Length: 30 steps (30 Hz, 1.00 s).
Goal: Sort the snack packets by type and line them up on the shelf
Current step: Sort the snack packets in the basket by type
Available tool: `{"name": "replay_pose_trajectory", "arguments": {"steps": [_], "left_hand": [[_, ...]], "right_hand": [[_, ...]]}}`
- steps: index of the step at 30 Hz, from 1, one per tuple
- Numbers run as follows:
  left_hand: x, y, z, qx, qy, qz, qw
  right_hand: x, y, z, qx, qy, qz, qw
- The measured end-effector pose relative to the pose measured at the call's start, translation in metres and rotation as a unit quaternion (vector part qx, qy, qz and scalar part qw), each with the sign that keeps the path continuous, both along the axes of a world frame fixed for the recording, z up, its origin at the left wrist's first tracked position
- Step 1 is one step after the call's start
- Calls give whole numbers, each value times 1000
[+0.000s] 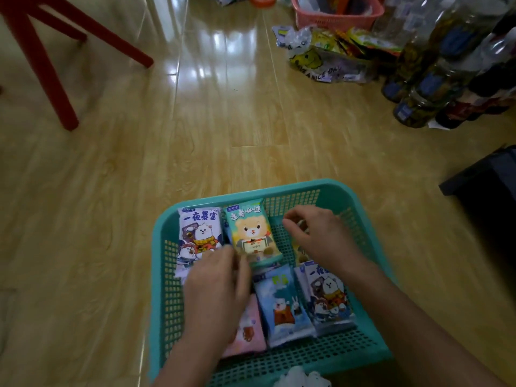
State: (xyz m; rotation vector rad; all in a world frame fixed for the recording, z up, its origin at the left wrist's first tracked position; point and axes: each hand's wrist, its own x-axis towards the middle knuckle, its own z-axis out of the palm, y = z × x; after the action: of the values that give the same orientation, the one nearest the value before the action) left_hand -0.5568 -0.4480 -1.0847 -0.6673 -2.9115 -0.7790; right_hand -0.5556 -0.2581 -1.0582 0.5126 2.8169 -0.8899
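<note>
A teal mesh basket [329,191] sits on the wooden floor and holds several snack packets. At its far side lie a white-purple packet [198,233] and a tilted green bear packet [252,230]. Nearer me are a blue packet [282,303], a second white-purple packet [326,297] and a pink packet [248,333]. My left hand [217,289] reaches over the packets, its blurred fingertips at the green packet's lower left edge. My right hand [315,236] hovers with loosely curled fingers above a mostly hidden yellow packet [300,254] and holds nothing I can see.
A red stool [42,51] stands at the far left. At the far right are a pink basket [335,15], a plastic bag of snacks [329,57] and several bottles [435,79]. A dark object [485,185] lies right of the teal basket.
</note>
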Motion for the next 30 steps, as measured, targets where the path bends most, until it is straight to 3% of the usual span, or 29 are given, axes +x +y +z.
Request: {"name": "replay_pose_trajectory", "arguments": {"steps": [2,5,15,22,26,30], "left_hand": [[-24,-25,-8,-26,-1,68,997],[-50,-39,-21,-90,-78,135,984],[-93,-39,-16,-61,-216,139,964],[-95,-37,-14,-22,-246,147,958],[-92,-40,-15,55,-271,151,949],[-77,-42,-6,192,-322,138,917]], "right_hand": [[-12,-20,-7,9,-30,9,999],[-26,-41,-19,52,-99,0,994],[-38,-49,-33,53,-148,-32,987],[-34,-46,-33,27,-99,-36,994],[-25,-45,-30,18,-36,-31,999],[-11,-15,-20,-162,46,-96,981]]}}
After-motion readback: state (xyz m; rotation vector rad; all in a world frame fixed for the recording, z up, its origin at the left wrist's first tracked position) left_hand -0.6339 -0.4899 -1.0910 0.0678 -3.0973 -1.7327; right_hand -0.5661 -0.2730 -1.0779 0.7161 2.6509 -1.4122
